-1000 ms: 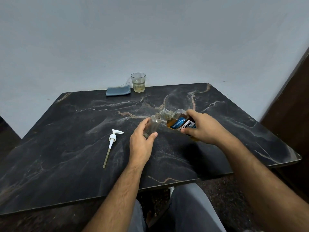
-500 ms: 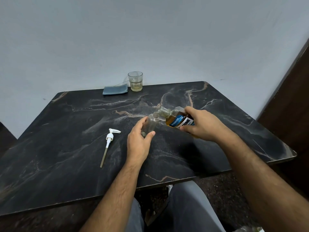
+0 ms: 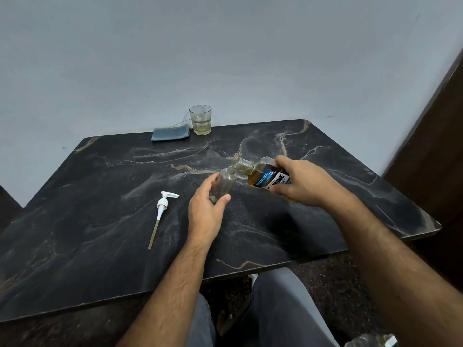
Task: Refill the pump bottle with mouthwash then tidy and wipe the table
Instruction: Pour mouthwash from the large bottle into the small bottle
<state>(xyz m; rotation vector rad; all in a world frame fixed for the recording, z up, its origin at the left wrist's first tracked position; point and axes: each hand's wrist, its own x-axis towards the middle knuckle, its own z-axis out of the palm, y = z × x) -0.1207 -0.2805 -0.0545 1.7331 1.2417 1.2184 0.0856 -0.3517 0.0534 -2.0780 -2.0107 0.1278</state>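
Note:
A small clear pump bottle stands near the middle of the black marble table, its neck open and tilted slightly right. My left hand grips its lower body. My right hand holds an amber mouthwash bottle with a blue and white label, tipped left so its open mouth meets the pump bottle's neck. The white pump head with its long dip tube lies flat on the table to the left of my left hand.
At the table's back edge by the wall stand a glass with a little pale liquid and a folded blue cloth. A dark door or panel rises at the right. My legs are under the near edge.
The mouthwash bottle has tipped a little further toward the pump bottle's neck. Both hands keep their holds; the view has shifted slightly.

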